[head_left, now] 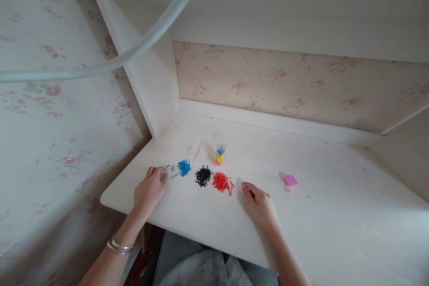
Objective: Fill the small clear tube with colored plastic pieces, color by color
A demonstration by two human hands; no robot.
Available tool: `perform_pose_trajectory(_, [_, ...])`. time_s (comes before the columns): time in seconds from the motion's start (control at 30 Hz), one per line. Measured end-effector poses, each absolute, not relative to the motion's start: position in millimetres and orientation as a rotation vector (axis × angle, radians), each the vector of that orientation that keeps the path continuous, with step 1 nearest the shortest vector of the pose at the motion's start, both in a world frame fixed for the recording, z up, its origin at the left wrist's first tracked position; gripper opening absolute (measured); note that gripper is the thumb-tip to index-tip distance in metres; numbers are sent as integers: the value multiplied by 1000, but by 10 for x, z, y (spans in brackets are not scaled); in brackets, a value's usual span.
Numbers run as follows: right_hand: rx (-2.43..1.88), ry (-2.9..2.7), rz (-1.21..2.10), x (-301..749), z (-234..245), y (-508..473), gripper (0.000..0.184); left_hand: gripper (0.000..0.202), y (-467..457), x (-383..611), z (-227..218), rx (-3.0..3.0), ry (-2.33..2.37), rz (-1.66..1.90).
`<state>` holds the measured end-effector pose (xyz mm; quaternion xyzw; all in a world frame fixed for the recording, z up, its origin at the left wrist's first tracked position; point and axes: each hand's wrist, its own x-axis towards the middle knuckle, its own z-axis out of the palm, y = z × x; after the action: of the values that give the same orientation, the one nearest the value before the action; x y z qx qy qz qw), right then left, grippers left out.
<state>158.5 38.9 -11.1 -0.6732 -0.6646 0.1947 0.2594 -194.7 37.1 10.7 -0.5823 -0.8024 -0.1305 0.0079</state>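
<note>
My left hand (151, 189) is at the table's left side, its fingertips pinched at a small blue rubber band (166, 167). A few more blue bands lie loose between those fingers and a blue pile of rubber bands (184, 167). To the right of it are a black pile of rubber bands (203, 176) and a red pile of rubber bands (222, 182). Just right of the red pile, my right hand (259, 205) rests on the table with curled fingers. Whether anything is inside them is hidden.
Behind the piles stands a small clear jar (220, 153) with blue, yellow and pink contents. A pink object (290, 181), its kind unclear, lies farther right on the white table (328, 228). A pale cable (147, 44) crosses the upper view, near a shelf (251, 4).
</note>
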Motion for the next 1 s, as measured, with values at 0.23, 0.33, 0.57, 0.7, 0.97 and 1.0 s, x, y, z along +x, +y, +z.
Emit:
perform_pose_trajectory(0.23, [-1857,-1829,473,1535,-106,367,39,32,485,-1927,108,-1812,-2479,-396])
perform_pose_trajectory(0.33, [-1832,-1811,476,1540,-127,379,39,30,475,-1987,68,-1839,-2445,-504])
perform_pose_trajectory(0.57, [-1779,-1621,395,1403,-7,337,41,31,318,-1997,-94,-1910,-2324,-1014])
perform_pose_trajectory(0.7, [-1572,-1940,462,823,265,220,35,33,254,-1930,-107,-1874,-2359,-1201])
perform_pose_trajectory(0.97, [-1622,-2401,423,-575,426,363,33,32,238,-2000,-102,-1780,-2431,-1395])
perform_pose_trajectory(1.0, [-1635,-2410,421,-664,418,399,32,32,233,-2010,-110,-1771,-2416,-1422])
